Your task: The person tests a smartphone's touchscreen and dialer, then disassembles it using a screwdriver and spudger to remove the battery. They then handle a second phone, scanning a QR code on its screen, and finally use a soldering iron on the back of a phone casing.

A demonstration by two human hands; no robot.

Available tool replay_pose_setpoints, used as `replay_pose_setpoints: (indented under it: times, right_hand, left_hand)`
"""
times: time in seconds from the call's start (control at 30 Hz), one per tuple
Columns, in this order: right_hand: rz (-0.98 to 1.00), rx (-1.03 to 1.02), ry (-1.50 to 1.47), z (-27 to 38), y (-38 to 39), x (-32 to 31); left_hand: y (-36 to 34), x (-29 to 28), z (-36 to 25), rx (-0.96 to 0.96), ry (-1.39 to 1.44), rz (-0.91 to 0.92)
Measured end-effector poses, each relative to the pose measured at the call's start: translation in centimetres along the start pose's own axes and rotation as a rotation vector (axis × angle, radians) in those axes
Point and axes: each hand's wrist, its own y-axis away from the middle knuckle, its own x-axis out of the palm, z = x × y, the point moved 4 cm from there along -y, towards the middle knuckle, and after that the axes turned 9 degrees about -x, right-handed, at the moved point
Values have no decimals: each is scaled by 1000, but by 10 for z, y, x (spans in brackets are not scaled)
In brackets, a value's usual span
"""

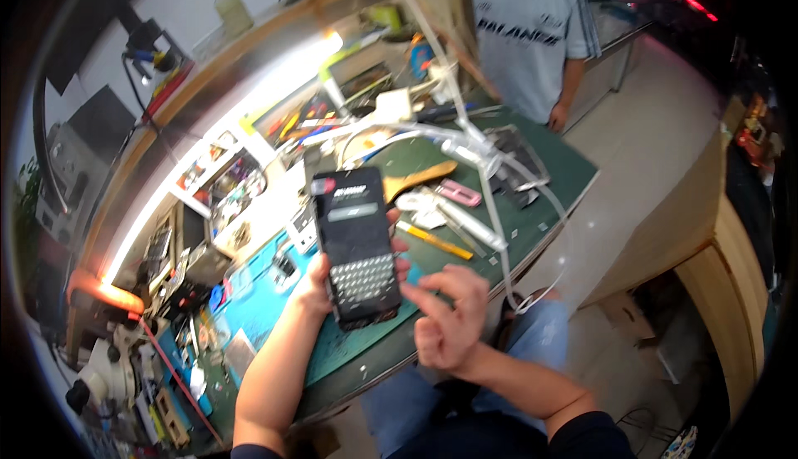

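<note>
Left hand: wrapped round the black phone, palm hidden behind it.
Right hand: loosely curled, empty, forefinger at the phone's four o'clock corner.
Phone: upright, screen lit, above the green bench mat.
Twelve o'clock: bystander's grey shirt, head cut off.

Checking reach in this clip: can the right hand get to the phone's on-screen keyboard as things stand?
Probably yes. The right hand hovers beside the lower edge of the phone that the left hand holds upright, its index finger aimed at the keyboard, and nothing lies between them.
</note>
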Motion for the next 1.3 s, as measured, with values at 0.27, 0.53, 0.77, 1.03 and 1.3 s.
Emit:
replay_pose_setpoints:
  times: [0.27, 0.53, 0.77, 1.03, 1.3]
  right_hand:
    - [-40, 7, -35, -1, 1, 1]
    - [-56, -10, -33, -1, 1, 1]
    - [31, -51, 81, 1, 8, 2]
    - [51, -132, 132, 4, 7, 10]
    - [18, -92, 69, 0, 8, 6]
  left_hand:
    - [-3, -7, 1, 10, 6, 13]
    - [-4, -4, 1, 22, 4, 18]
    - [-1, -4, 0, -3, -3, -3]
    - [-3, 2, -3, 27, -54, 13]
    - [-3, 2, -3, 30, -62, 23]
